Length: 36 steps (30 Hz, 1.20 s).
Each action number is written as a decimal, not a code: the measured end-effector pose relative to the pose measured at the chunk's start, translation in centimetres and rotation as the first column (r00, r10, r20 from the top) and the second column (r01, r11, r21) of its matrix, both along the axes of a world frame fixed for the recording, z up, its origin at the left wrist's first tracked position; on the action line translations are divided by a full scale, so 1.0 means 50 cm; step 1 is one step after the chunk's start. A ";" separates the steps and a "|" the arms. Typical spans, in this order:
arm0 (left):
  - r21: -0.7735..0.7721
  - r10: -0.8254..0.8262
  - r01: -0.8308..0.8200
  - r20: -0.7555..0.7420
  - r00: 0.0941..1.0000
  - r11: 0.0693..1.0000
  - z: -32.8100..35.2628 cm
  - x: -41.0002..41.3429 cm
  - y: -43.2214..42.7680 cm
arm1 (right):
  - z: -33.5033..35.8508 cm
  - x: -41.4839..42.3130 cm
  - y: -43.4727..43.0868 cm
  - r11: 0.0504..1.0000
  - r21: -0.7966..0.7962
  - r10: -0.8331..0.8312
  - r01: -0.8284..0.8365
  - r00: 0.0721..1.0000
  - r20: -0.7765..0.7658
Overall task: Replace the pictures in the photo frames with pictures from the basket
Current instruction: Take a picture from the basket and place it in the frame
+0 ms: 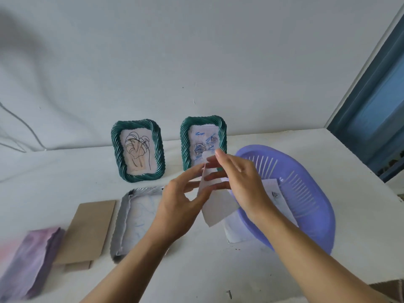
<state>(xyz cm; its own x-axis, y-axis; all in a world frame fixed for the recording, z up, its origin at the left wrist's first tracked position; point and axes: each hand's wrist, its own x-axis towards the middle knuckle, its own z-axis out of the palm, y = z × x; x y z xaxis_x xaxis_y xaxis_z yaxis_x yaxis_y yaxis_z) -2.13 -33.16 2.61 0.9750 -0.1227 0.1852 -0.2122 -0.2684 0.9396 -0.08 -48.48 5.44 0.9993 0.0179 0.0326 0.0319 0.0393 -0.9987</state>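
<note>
Both hands meet above the worktop (207, 265), the left hand (181, 204) and right hand (238, 182) each pinching a white paper picture (216, 206) by its upper edges, back side to the camera. It hangs just left of the purple basket (325, 217), which holds another picture (271, 188). An opened frame (129, 221) lies face down beside a cardboard backing (87, 230); two green frames (137, 149) stand behind.

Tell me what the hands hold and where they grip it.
One white paper picture: the left hand pinches its upper left edge, and the right hand holds its upper right part.
</note>
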 end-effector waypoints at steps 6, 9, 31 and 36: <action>-0.207 0.087 -0.126 -0.185 0.979 0.970 -0.029 -0.032 0.098 | -0.094 0.009 0.057 0.894 -0.441 0.033 0.076 0.972 0.234; -0.227 0.113 -0.170 -0.247 0.963 0.959 -0.051 -0.046 0.155 | -0.122 0.005 0.090 0.864 -0.503 0.093 0.026 0.973 0.210; 0.477 0.216 -0.176 -0.032 0.976 0.861 -0.145 -0.018 0.362 | -0.237 0.014 0.265 0.678 -0.735 0.245 -0.015 0.947 0.207; 0.532 0.155 -0.146 0.029 0.987 0.834 -0.171 -0.012 0.365 | -0.269 0.019 0.263 0.470 -0.869 0.256 0.157 0.917 0.304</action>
